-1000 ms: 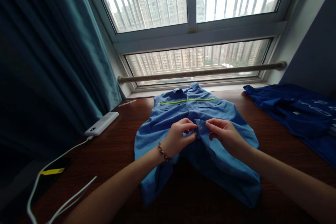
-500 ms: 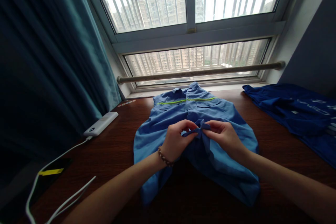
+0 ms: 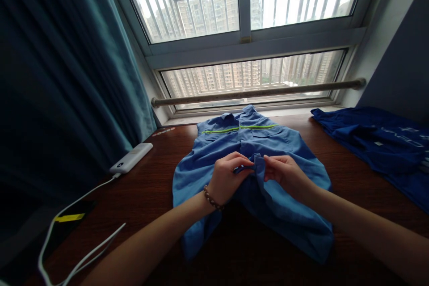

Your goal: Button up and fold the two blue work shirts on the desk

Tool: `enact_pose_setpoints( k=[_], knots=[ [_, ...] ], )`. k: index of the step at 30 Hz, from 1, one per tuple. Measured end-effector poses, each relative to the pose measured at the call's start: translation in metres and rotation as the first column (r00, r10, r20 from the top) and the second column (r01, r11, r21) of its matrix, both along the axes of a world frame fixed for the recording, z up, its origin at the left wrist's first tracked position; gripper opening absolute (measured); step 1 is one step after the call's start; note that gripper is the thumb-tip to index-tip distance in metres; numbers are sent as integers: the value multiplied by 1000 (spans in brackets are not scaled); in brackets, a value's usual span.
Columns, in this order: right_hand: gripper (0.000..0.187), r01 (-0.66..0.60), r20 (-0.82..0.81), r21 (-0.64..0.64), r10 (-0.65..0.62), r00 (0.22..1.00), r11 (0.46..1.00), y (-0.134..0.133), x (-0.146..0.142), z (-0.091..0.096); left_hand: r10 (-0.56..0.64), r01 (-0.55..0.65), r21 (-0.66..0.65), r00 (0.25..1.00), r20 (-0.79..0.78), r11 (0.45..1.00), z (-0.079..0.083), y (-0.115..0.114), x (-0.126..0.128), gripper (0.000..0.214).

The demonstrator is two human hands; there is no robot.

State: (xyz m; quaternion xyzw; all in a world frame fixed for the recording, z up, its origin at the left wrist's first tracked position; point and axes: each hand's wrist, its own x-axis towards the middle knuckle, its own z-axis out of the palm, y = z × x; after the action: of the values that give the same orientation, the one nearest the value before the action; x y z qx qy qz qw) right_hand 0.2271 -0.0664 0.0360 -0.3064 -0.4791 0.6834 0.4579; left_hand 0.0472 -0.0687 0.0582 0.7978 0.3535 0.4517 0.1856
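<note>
A light blue work shirt (image 3: 268, 143) with a yellow-green stripe across the chest lies face up on the dark wooden table (image 3: 150, 196), collar toward the window. My left hand (image 3: 228, 176), with a bead bracelet at the wrist, pinches the left edge of the shirt's front opening. My right hand (image 3: 284, 174) pinches the facing edge and holds a small raised fold of cloth. Both hands meet at the shirt's middle, fingers closed on the fabric.
A white power bank (image 3: 131, 157) lies at the left with a white cable (image 3: 67, 232) running toward me. A dark phone with a yellow strip (image 3: 67, 219) sits near the left edge. Dark blue garments (image 3: 378, 143) lie at the right. A teal curtain (image 3: 67, 76) hangs left.
My hands have drawn closer together at the shirt's front. The right hand has bunched the cloth edge up into a small fold against the left hand's fingers.
</note>
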Motion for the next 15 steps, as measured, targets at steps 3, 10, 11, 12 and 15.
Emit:
enact_pose_setpoints(
  k=[3, 10, 11, 12, 15],
  knots=[
    [27, -49, -70, -49, 46, 996, 998, 3, 1, -1, -10, 11, 67, 1000, -28, 998, -1, 0, -1, 10],
    [24, -95, -109, -127, 81, 991, 987, 5, 1, -8, -64, 66, 172, 998, -19, 983, -10, 5, -3, 8],
    [23, -92, -73, -110, 84, 994, 990, 5, 0, -9, -77, 81, 173, 997, -29, 982, -12, 5, -3, 8],
    [22, -86, -33, -85, 83, 996, 993, 5, 0, -9, -87, 94, 169, 995, -45, 981, -14, 6, -3, 8],
    [22, -68, 69, -11, 69, 995, 998, 5, -2, -12, -90, 105, 159, 991, -98, 982, -19, 7, -3, 18]
  ],
)
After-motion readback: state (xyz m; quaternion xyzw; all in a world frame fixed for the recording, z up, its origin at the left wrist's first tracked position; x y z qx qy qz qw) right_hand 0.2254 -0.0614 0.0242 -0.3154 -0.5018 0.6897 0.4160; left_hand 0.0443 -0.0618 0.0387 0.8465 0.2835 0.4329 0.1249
